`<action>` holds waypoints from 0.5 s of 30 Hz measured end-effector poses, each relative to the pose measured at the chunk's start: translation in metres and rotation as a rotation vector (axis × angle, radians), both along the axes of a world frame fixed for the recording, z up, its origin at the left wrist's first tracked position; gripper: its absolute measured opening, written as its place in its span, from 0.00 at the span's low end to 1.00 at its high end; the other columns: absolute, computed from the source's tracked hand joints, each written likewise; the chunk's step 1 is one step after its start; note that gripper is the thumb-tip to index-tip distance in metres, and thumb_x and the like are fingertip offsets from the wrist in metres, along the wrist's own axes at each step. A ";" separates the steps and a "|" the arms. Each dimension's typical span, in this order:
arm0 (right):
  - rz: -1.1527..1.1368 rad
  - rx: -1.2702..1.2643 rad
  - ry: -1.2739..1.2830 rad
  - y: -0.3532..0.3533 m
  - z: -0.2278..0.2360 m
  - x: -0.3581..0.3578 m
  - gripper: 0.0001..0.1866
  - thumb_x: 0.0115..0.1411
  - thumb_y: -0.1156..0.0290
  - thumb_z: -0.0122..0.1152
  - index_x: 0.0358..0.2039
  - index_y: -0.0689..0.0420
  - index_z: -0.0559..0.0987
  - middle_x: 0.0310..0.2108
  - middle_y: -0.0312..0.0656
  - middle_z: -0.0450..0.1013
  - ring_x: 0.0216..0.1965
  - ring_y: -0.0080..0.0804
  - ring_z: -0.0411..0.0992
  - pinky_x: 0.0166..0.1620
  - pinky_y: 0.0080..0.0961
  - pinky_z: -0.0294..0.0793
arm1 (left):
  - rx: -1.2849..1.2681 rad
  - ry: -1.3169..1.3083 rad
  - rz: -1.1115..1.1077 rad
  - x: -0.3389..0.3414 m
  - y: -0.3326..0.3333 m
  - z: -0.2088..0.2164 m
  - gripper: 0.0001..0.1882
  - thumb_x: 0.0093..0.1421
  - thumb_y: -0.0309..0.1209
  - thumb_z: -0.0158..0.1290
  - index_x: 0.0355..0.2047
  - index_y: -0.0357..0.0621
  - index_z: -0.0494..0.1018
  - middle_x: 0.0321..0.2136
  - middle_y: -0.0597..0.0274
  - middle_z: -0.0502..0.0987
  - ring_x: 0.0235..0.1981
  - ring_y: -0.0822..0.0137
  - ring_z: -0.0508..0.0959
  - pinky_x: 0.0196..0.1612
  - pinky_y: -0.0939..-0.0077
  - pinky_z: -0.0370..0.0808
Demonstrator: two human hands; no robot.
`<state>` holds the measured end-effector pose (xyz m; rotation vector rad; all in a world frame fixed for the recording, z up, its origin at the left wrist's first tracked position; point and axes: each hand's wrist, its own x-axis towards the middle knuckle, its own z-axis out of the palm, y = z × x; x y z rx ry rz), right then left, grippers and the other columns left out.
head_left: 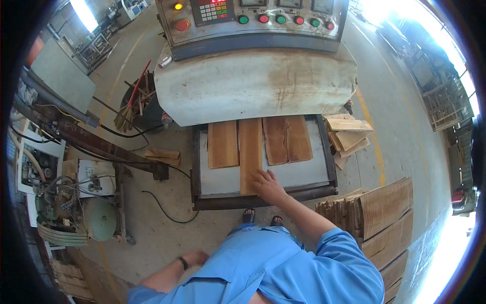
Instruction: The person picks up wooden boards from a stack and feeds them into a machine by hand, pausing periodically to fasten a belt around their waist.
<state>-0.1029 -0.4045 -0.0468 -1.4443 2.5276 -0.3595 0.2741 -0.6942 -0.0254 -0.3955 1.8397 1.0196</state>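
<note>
My right hand [267, 185] rests on the near end of a long narrow wooden board [250, 147], its fingers laid on the wood and not wrapped round it. This board lies on the light feed bed [223, 182] of a machine and reaches nearer to me than the boards beside it. To its left is a wider board [223, 147]; to its right lies a darker, cracked board [287, 142]. The far ends of all three pass under the machine's pale hood [253, 83]. Down by my left side hangs my left hand [196, 258], its fingers mostly hidden and blurred.
Above the hood is a control panel [253, 23] with coloured buttons. Stacked boards [387, 207] stand at the right, and loose wood pieces [349, 134] lie beside the bed. On the left are a scrap bin [147, 104], a metal beam [121, 149] and a floor cable [169, 213].
</note>
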 end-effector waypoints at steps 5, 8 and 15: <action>-0.098 -0.076 0.074 -0.040 -0.023 -0.035 0.24 0.58 0.71 0.62 0.58 0.49 0.77 0.69 0.41 0.62 0.73 0.47 0.53 0.72 0.52 0.52 | -0.064 0.016 -0.087 -0.017 -0.023 0.007 0.17 0.64 0.40 0.55 0.46 0.43 0.82 0.39 0.53 0.85 0.38 0.61 0.83 0.44 0.61 0.79; -0.216 -0.064 0.095 -0.063 -0.032 -0.061 0.23 0.60 0.71 0.61 0.58 0.48 0.77 0.70 0.42 0.61 0.74 0.48 0.52 0.72 0.52 0.54 | -0.119 0.041 -0.155 -0.028 -0.038 0.012 0.17 0.64 0.40 0.55 0.46 0.43 0.82 0.40 0.53 0.85 0.38 0.61 0.83 0.45 0.61 0.79; -0.461 -0.069 0.114 -0.076 -0.030 -0.080 0.25 0.60 0.69 0.63 0.59 0.50 0.75 0.70 0.43 0.60 0.74 0.48 0.52 0.70 0.52 0.56 | -0.211 0.091 -0.345 -0.050 -0.066 0.010 0.17 0.64 0.39 0.55 0.47 0.43 0.82 0.40 0.52 0.84 0.40 0.61 0.83 0.46 0.62 0.79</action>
